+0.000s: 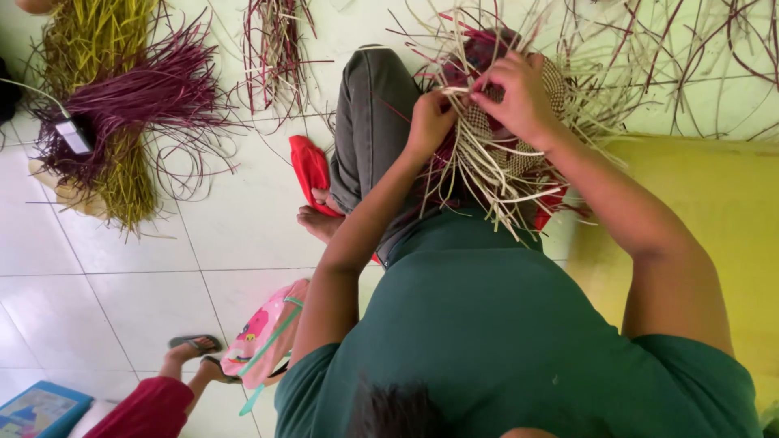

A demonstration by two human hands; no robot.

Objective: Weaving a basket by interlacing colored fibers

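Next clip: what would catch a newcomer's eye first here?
Top centre, the left hand and right hand pinch pale strips on a half-woven mat, loose ends splaying outward. At upper left, a bundle of purple and yellow-green strips lies on the white tile floor.

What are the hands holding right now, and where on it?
Both hands pinch pale strips at the woven piece on the lap: left hand and right hand grip loose strands near its unfinished edge.
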